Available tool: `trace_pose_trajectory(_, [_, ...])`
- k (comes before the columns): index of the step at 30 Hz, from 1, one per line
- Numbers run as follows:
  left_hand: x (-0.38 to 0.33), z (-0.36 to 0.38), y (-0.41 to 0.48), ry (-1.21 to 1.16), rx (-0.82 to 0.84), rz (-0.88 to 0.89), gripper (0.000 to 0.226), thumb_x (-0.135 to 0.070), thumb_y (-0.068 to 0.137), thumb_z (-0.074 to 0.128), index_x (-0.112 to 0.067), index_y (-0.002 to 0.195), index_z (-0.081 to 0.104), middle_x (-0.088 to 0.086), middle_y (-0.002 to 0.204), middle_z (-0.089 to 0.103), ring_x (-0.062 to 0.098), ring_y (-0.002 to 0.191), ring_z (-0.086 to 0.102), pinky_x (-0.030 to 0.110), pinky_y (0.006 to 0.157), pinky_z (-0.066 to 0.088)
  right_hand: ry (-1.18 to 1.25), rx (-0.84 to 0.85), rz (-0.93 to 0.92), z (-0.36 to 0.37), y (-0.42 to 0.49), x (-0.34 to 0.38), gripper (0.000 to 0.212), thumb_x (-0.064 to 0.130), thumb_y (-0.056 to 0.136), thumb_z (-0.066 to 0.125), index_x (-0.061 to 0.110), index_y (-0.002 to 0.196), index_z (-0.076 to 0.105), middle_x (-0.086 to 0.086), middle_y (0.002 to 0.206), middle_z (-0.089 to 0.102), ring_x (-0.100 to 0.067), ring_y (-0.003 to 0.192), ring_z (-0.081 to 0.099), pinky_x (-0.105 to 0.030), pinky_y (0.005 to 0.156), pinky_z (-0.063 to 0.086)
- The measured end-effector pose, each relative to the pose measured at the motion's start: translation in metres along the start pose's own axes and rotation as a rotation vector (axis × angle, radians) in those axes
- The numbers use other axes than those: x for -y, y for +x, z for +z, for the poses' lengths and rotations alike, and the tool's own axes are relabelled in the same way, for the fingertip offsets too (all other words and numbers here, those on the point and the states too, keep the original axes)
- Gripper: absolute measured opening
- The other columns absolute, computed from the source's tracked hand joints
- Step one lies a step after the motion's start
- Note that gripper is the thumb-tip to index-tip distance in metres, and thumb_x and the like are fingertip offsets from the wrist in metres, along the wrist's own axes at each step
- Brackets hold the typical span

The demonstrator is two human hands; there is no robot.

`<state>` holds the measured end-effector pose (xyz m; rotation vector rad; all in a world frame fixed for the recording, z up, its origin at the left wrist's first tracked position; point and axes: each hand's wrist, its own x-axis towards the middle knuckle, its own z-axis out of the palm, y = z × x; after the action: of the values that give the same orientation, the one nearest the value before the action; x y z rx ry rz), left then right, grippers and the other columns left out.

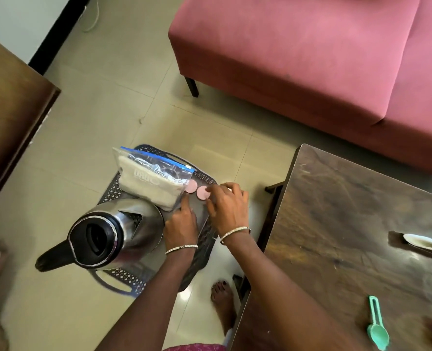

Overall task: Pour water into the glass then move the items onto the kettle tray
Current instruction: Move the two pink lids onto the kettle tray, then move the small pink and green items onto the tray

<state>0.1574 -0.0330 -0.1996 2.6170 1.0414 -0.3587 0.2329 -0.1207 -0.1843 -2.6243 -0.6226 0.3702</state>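
Observation:
A dark perforated kettle tray (123,277) sits low over the floor tiles. On it stands a steel kettle (116,231) with a black lid and spout pointing left. Behind the kettle leans a clear zip bag (154,181) with a blue seal and pale contents. Two pink discs lie on the tray beside the bag, one (191,186) partly under it and the other (201,193) to its right. My left hand (182,224) rests palm down on the tray, fingertips at the bag's lower corner. My right hand (226,206) has its fingertips on the right disc. No glass is visible.
A dark wooden table (349,224) stands right of the tray, carrying a green spoon (378,325) and a white object in a dark holder (425,245). A pink sofa (298,51) fills the back. Wooden furniture (9,117) is at left. My bare foot (222,300) is beside the table leg.

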Motion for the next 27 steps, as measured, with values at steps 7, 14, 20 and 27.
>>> trace_pose_trajectory(7, [-0.018,-0.023,-0.051,-0.180,-0.114,0.225,0.022,-0.007,0.089,0.056,-0.006,0.110,0.063,0.014,0.104,0.066,0.032,0.094,0.063,0.041,0.083,0.050,0.184,-0.017,0.175,-0.033,-0.089,-0.054,0.013,0.019,0.091,0.058,0.018,0.099,0.068,0.000,0.093,0.072,-0.023,0.087,0.062,-0.036,0.076,0.052])
trace_pose_trajectory(14, [-0.071,-0.029,-0.123,-0.248,-0.113,0.443,0.020,-0.001,0.084,0.064,-0.006,0.103,0.066,0.013,0.098,0.067,0.032,0.090,0.063,0.041,0.082,0.050,0.295,-0.058,0.447,-0.085,-0.177,-0.110,0.015,0.019,0.087,0.060,0.022,0.098,0.069,0.003,0.094,0.074,-0.021,0.087,0.067,-0.029,0.075,0.047])
trace_pose_trajectory(20, [-0.131,-0.008,-0.193,-0.178,-0.011,0.571,0.018,-0.005,0.084,0.065,-0.008,0.102,0.066,0.010,0.097,0.067,0.029,0.087,0.064,0.040,0.077,0.052,0.427,-0.188,0.606,-0.116,-0.244,-0.170,0.009,0.017,0.085,0.063,0.022,0.089,0.070,0.005,0.075,0.070,-0.014,0.069,0.063,-0.030,0.068,0.049])
trace_pose_trajectory(27, [-0.205,0.035,-0.281,-0.119,0.122,0.646,0.019,-0.006,0.085,0.062,-0.008,0.104,0.066,0.009,0.098,0.067,0.029,0.089,0.063,0.039,0.080,0.052,0.483,-0.249,0.730,-0.147,-0.336,-0.261,0.010,0.013,0.083,0.066,0.021,0.087,0.071,0.006,0.074,0.072,-0.012,0.064,0.065,-0.029,0.067,0.051])
